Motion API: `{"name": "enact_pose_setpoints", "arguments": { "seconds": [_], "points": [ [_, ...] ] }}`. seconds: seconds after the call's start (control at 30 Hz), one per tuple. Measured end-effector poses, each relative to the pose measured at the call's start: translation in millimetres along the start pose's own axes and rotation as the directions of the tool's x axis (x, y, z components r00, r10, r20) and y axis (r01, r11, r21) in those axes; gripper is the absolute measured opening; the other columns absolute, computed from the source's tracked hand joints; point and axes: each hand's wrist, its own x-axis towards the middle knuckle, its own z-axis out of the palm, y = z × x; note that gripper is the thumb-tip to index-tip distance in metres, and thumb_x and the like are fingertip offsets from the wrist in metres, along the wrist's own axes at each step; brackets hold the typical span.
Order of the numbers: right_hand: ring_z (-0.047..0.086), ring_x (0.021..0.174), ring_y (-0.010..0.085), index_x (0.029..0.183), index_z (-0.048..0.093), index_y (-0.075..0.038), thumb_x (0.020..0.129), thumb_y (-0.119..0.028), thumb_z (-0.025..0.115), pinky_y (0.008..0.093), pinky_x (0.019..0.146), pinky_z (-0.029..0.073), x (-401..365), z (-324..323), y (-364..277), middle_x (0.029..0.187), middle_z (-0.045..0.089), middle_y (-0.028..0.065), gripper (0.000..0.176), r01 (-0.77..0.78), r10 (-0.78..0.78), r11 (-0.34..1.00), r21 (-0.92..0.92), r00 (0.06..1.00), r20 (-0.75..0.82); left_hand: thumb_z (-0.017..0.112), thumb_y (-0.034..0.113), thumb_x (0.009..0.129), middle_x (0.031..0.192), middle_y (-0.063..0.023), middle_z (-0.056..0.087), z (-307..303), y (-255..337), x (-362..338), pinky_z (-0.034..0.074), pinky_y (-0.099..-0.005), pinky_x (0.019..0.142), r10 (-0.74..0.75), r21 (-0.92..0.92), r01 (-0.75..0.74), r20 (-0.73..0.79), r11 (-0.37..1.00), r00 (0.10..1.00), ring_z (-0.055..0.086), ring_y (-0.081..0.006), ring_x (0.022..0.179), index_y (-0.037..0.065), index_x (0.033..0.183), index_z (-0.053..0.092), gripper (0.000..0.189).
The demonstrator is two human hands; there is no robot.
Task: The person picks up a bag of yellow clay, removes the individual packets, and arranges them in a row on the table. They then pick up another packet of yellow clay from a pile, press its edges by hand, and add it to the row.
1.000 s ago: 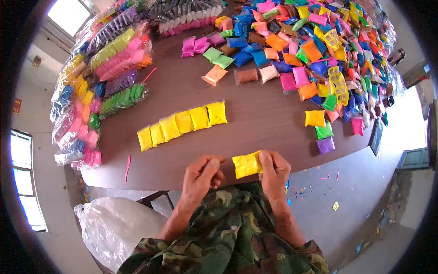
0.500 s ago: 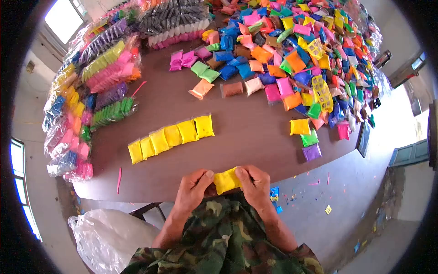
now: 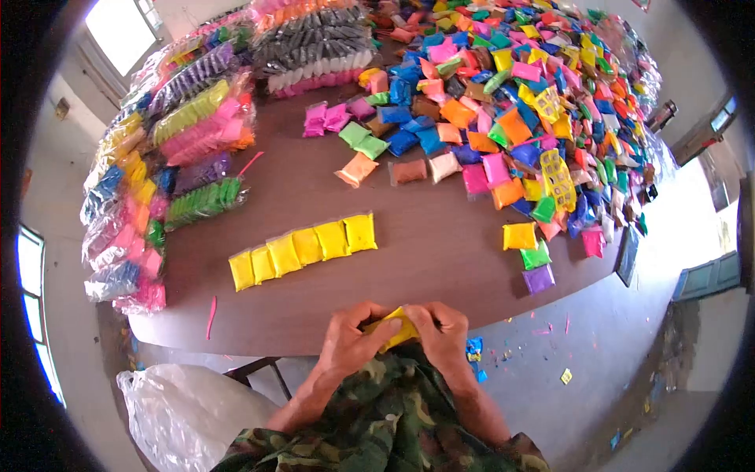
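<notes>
A small yellow packet [image 3: 403,331] is held between my two hands at the table's near edge, in front of my camouflage jacket. My left hand [image 3: 351,340] grips its left end, the thumb lying across its face. On the other end my right hand [image 3: 439,330] is closed, thumb and fingers pinching it. The hands cover much of the packet. Beyond them on the brown table [image 3: 299,173], several yellow packets [image 3: 307,245] lie side by side in a slanting row.
A large heap of mixed coloured packets [image 3: 503,102] covers the table's right and back. Bundled packets in clear bags [image 3: 200,130] line the left side. A pink strip [image 3: 211,317] lies near the front edge. A clear plastic bag [image 3: 189,409] stands below left.
My left thumb has moved inward across the yellow packet, which is now tilted and more covered by my fingers. The view has shifted slightly. The row of yellow packets is unchanged.
</notes>
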Motion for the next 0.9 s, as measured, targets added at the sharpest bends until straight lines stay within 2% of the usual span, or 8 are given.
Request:
{"name": "enact_pose_setpoints", "arguments": {
  "seconds": [0.1,0.2,0.23,0.33,0.47,0.6,0.77,0.9],
  "points": [
    [0.057,0.059,0.0082,0.09,0.074,0.0,0.101,-0.013,0.069,0.0267,0.053,0.046,9.9,-21.3,6.3,0.065,0.062,-0.0008,0.018,-0.338,0.395,0.871,0.355,0.913,-0.099,0.076,0.02,0.098,0.084,-0.0006,0.069,-19.7,0.0,-2.1,0.049,-0.0235,0.065,-0.048,-0.124,0.031,-0.14,0.992,0.989,0.06,-0.0046,0.076,-0.002,0.105,0.072,0.022],
    [0.054,0.059,0.0075,0.087,0.071,-0.001,0.103,-0.015,0.066,0.0275,0.053,0.044,2.8,-17.4,14.9,0.065,0.059,-0.0038,0.022,-0.252,0.247,0.929,0.271,0.968,0.052,0.076,0.021,0.099,0.084,0.0,0.068,-27.2,8.9,-2.9,0.049,-0.0225,0.064,-0.036,-0.141,-0.001,-0.26,0.99,0.965,0.06,-0.0046,0.075,-0.002,0.105,0.071,0.024],
    [0.059,0.063,0.0104,0.091,0.072,0.0,0.101,-0.014,0.065,0.0293,0.057,0.049,1.5,-7.8,17.3,0.07,0.064,0.0006,0.019,-0.163,0.135,0.935,0.315,0.985,0.108,0.076,0.022,0.099,0.086,0.0001,0.068,-23.5,4.4,-3.3,0.049,-0.0225,0.064,0.023,-0.097,-0.05,-0.265,0.994,0.964,0.059,-0.0046,0.076,-0.002,0.109,0.069,0.027],
    [0.063,0.068,0.012,0.096,0.073,0.002,0.099,-0.014,0.068,0.0299,0.062,0.052,3.0,2.6,-24.5,0.076,0.069,0.0069,0.017,0.042,-0.037,0.999,-0.027,0.98,0.194,0.075,0.021,0.1,0.09,0.0001,0.069,-2.3,7.7,-4.9,0.049,-0.0219,0.066,-0.02,-0.274,-0.036,-0.199,0.961,0.98,0.06,-0.0047,0.077,-0.002,0.111,0.068,0.026],
    [0.066,0.072,0.0125,0.099,0.075,0.002,0.098,-0.016,0.071,0.0311,0.065,0.053,-6.3,8.3,-17.5,0.078,0.071,0.0106,0.018,-0.111,0.109,0.994,0.01,0.985,0.136,0.072,0.015,0.101,0.091,0.0009,0.068,3.2,2.7,-6.4,0.05,-0.0215,0.071,-0.015,-0.358,-0.006,-0.056,0.934,0.998,0.06,-0.0046,0.08,-0.002,0.111,0.067,0.02],
    [0.065,0.071,0.0119,0.097,0.076,0.002,0.099,-0.017,0.071,0.0311,0.062,0.051,-10.0,-0.3,-4.9,0.076,0.071,0.0078,0.019,-0.109,0.09,0.989,0.1,0.981,0.174,0.071,0.013,0.102,0.094,-0.0006,0.069,-3.1,3.6,-11.0,0.052,-0.0231,0.074,-0.122,-0.365,0.128,0.038,0.922,0.992,0.063,-0.0059,0.084,-0.003,0.11,0.068,0.018],
    [0.066,0.067,0.0155,0.095,0.076,0.0,0.096,-0.017,0.075,0.0335,0.061,0.051,-9.0,-1.2,-2.4,0.076,0.071,0.0109,0.017,-0.077,0.068,0.996,0.041,0.977,0.201,0.068,0.014,0.104,0.095,-0.0005,0.07,0.6,23.0,-13.0,0.051,-0.0242,0.076,-0.093,-0.364,0.086,-0.001,0.928,0.996,0.062,-0.0065,0.087,-0.004,0.112,0.07,0.02],
    [0.069,0.067,0.0216,0.094,0.077,-0.001,0.095,-0.014,0.076,0.0348,0.061,0.052,-2.7,-2.0,-11.4,0.079,0.073,0.0129,0.014,0.049,-0.047,0.999,0.001,0.952,0.302,0.069,0.017,0.103,0.088,0.0023,0.068,-4.8,11.4,-12.9,0.05,-0.0235,0.073,-0.018,-0.156,0.018,0.0,0.988,1.0,0.059,-0.0048,0.083,-0.002,0.104,0.073,0.02]
  ]
}}
